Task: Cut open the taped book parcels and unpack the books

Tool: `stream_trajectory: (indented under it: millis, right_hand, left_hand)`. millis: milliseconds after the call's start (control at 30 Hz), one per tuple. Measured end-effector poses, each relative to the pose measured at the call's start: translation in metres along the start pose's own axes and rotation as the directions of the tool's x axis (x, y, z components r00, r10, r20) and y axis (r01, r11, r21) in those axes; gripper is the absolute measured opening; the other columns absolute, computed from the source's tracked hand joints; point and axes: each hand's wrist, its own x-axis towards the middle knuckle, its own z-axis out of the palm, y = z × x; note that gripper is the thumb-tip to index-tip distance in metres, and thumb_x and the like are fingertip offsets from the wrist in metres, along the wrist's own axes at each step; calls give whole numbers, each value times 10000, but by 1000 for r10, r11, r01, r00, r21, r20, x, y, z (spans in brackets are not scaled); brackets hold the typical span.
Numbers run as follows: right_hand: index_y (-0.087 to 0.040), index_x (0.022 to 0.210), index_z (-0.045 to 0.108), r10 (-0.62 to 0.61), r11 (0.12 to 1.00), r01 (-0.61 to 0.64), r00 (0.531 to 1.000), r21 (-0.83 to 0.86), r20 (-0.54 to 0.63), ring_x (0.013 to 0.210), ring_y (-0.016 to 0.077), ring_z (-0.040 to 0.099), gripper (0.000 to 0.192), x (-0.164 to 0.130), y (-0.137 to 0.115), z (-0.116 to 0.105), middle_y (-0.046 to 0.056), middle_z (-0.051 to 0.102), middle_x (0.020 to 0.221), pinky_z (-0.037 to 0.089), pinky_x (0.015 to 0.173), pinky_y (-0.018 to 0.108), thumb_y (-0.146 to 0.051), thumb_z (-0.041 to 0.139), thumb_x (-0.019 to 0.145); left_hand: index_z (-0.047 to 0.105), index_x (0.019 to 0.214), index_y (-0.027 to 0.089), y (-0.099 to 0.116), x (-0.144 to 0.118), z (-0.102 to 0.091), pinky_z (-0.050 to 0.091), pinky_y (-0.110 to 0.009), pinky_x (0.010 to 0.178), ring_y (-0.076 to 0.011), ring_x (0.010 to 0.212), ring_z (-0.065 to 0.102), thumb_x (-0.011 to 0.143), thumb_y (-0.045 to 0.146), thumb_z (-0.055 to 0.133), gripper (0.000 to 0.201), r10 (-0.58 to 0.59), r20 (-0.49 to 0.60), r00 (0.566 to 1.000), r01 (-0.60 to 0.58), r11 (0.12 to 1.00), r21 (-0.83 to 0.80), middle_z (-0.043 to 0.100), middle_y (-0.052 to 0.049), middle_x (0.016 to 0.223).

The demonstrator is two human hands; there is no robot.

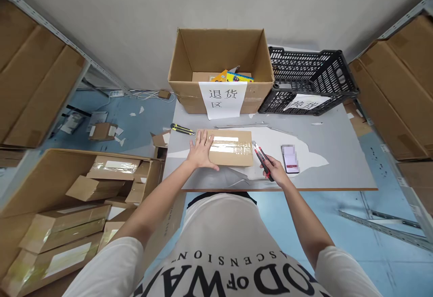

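Observation:
A taped cardboard box lies flat on the table in front of me, a white label strip on its top. My left hand is spread over the box's left end, fingers apart and pressing on it. In my right hand is a red and black box cutter, its tip pointing at the right edge of the box. The tip looks very close to that edge; I cannot tell whether it touches. Just beyond my left hand lies a yellow and black box cutter. To the right of my right hand rests a phone, screen up.
At the table's back stand a large open carton with colourful packages inside and a black plastic crate, both with paper signs. A big carton of parcels sits on the floor at left. Shelves with boxes flank both sides.

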Motion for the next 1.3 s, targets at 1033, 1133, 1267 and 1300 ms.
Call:
stream_trajectory:
  millis: [1033,1133,1267,1300]
  right_hand:
    - [-232,1316,481,58,983,-34,990,-180,131,319,124,451,653,-47,10,-21,-54,495,489,344,309,248,-580,528,766]
    - [-233,1321,465,52,992,-40,993,-118,104,307,119,457,681,-49,20,-16,-42,546,540,349,295,252,-599,530,750]
    - [-235,1333,440,40,997,-32,994,-73,104,318,115,487,701,-46,29,-17,-32,576,598,356,299,244,-602,539,744]
    - [-236,1338,431,36,997,-30,995,-66,92,326,117,496,707,-45,31,-18,-29,580,613,362,305,245,-601,543,743]
  left_hand:
    - [149,1463,145,-4,-2,11,303,-562,1016,-440,1377,-28,371,741,701,1361,-42,-59,997,35,992,-120,39,-176,1533]
    - [140,1466,156,-3,-2,9,321,-572,999,-443,1375,-34,380,748,692,1354,-38,-51,998,33,994,-101,22,-159,1537]
    - [136,1465,128,-3,-3,10,298,-564,1020,-426,1381,-37,391,757,681,1358,-24,-68,997,18,996,-83,14,-174,1534]
    - [137,1464,125,-3,-4,10,295,-560,1024,-425,1382,-38,394,760,678,1357,-21,-73,997,15,996,-82,11,-176,1534]
